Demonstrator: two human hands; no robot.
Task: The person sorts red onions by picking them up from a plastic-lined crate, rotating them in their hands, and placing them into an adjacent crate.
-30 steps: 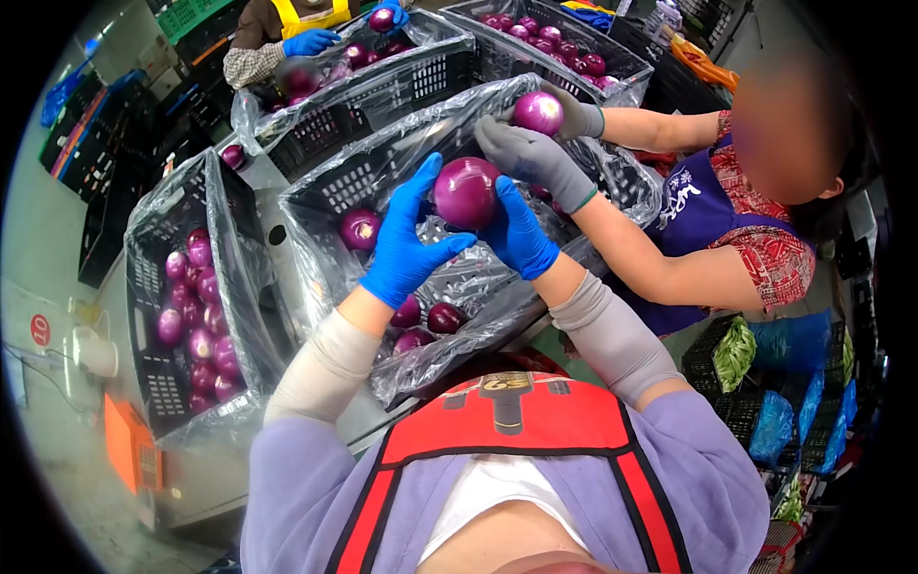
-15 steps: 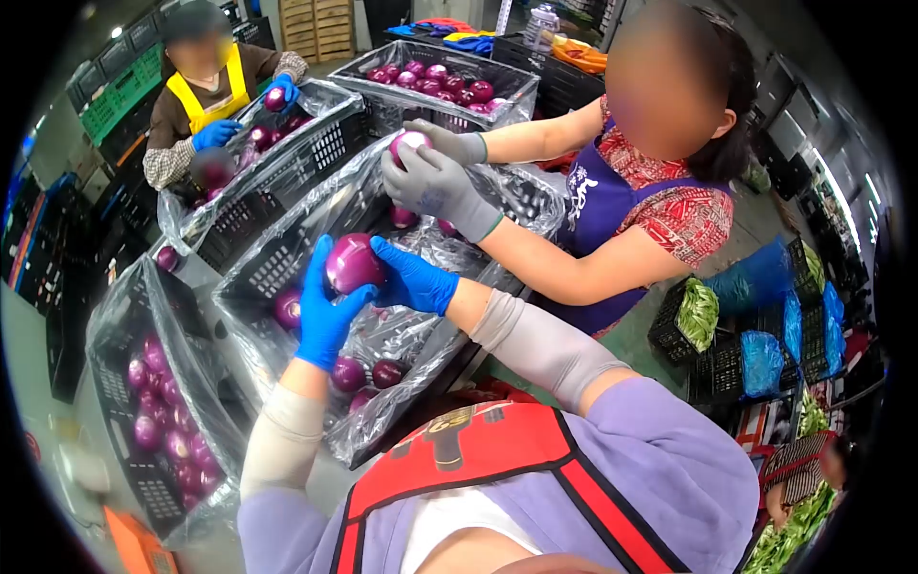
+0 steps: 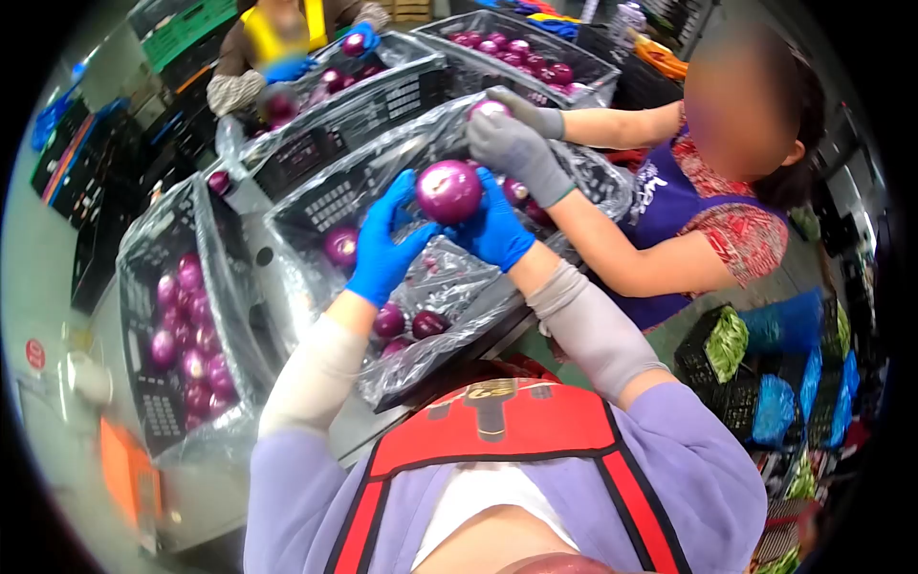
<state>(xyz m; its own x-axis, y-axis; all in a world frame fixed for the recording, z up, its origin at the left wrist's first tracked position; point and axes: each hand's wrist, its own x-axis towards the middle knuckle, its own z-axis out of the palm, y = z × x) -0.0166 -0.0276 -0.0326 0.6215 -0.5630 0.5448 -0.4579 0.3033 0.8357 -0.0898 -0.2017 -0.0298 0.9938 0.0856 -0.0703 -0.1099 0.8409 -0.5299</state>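
A large peeled red onion [image 3: 448,192] is held up over a plastic-lined black crate [image 3: 296,227]. My right hand [image 3: 494,227], in a blue glove, grips it from the right and below. My left hand [image 3: 385,244], also blue-gloved, curves round its left side, with the thumb close under it. Below my hands, several red onions [image 3: 389,320] lie in the clear liner [image 3: 449,359]; another onion [image 3: 340,247] is left of my left hand. Across the crate, a co-worker's grey-gloved hands [image 3: 526,153] hold a paler onion [image 3: 489,109].
A lined crate of red onions [image 3: 196,368] stands at the left. Behind are a second co-worker's crate [image 3: 354,105] and another onion crate [image 3: 521,57]. A co-worker in a purple apron [image 3: 660,201] stands close on the right. Crates of green vegetables [image 3: 727,344] are farther right.
The view has shifted, so the scene sits farther right and higher. The onion has turned in my hands, and my right hand is now more beneath it. The co-worker's grey gloves still hold an onion.
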